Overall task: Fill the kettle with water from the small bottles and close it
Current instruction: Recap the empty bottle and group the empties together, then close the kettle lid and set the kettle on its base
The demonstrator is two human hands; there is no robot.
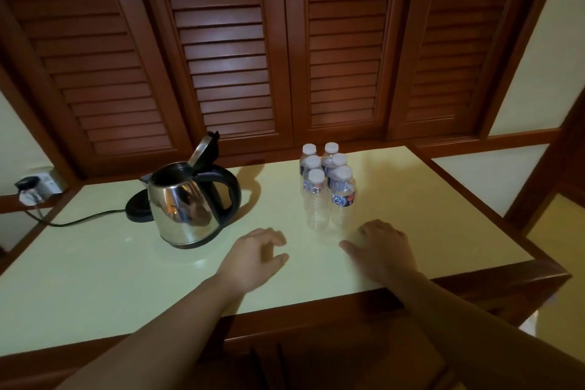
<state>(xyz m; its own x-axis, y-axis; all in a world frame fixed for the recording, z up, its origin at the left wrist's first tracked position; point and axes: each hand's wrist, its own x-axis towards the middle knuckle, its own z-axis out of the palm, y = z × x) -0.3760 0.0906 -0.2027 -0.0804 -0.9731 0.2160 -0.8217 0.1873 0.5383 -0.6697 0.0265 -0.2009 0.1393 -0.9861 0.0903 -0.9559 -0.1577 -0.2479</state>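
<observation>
A steel kettle [183, 209] stands on the pale desk [411, 199], left of centre, with its lid [204, 149] tipped up and back so the mouth is open. Its black handle [229, 187] faces right, toward the bottles, and the spout points left. The kettle sits off its black base [137, 210], which lies just behind and to the left of it, partly hidden by the body. A dark cord [82, 220] runs from the base across the desk to a wall socket [38, 187] at the far left.

Six small bottles [327, 184] with white caps stand upright in a tight cluster of two rows, right of the kettle and well apart from it. The nearest pair are clear plastic; the front right one shows a blue label.

Both hands rest near the front of the desk, holding nothing. The left hand [253, 258] lies palm down just in front and to the right of the kettle, its fingers [275, 239] loosely curled and relaxed. The right hand [381, 250] lies palm down just in front of the bottles, not touching them, fingers slack and the thumb stretched out to the left.

Behind the desk are brown louvred shutters [228, 41].
</observation>
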